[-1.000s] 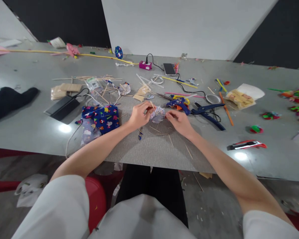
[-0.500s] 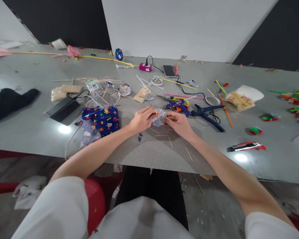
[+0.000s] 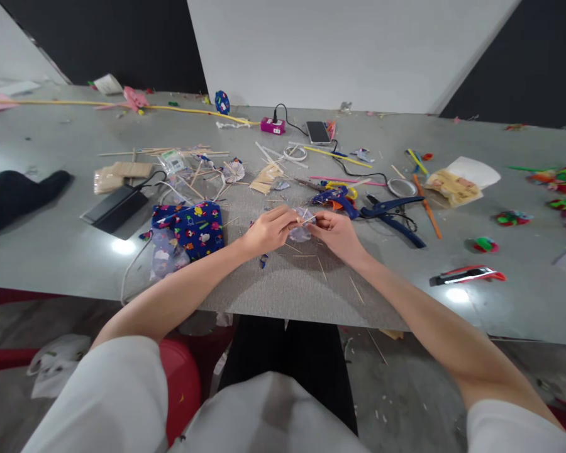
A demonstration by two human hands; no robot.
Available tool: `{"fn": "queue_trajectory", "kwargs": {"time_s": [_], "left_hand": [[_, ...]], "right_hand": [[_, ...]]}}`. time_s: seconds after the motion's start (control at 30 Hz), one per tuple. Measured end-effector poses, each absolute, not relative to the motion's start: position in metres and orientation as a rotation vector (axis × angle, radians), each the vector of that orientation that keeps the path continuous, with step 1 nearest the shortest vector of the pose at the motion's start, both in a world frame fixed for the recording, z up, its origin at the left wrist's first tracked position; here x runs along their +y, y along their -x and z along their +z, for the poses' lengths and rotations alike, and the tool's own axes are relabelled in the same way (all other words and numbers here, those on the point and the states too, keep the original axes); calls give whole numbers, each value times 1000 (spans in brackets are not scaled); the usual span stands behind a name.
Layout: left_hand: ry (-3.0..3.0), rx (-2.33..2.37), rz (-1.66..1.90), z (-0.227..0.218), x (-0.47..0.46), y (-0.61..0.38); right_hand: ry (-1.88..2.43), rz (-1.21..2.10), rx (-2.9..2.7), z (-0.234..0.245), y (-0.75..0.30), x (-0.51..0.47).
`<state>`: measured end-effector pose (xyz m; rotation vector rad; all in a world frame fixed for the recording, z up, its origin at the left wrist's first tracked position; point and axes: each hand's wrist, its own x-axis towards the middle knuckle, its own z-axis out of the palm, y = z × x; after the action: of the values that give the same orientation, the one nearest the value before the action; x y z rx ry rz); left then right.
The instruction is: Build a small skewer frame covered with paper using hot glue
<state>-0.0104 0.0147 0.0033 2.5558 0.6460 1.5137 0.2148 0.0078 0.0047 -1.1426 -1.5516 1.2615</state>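
Note:
Between both hands, above the near middle of the table, is a pale bluish fabric piece with thin light sticks across its top. My left hand is closed, thumb and fingertips pinching a thin stick at the piece's left side. From the right, my right hand pinches the edge of the fabric piece; its fingertips partly cover the hold. A blue glue gun lies just beyond my right hand. Patterned blue cloth is folded to the left of my left hand.
Blue-handled cutters, an orange stick and a red utility knife lie on the right. Loose thin sticks are scattered near the front. A black adapter, a phone and a magenta power block stand farther back.
Both hands stay around the fabric piece. My left fingertips have shifted slightly to the right, closer to my right fingers, and the sticks on top lie at a different angle.

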Motion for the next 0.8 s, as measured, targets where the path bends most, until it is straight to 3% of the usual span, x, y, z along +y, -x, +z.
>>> {"fn": "queue_trajectory", "kwargs": {"time_s": [0.8], "left_hand": [[-2508,698,1552,1,18,13]], "right_hand": [[1135,1192,-1565,5,-217,7]]}}
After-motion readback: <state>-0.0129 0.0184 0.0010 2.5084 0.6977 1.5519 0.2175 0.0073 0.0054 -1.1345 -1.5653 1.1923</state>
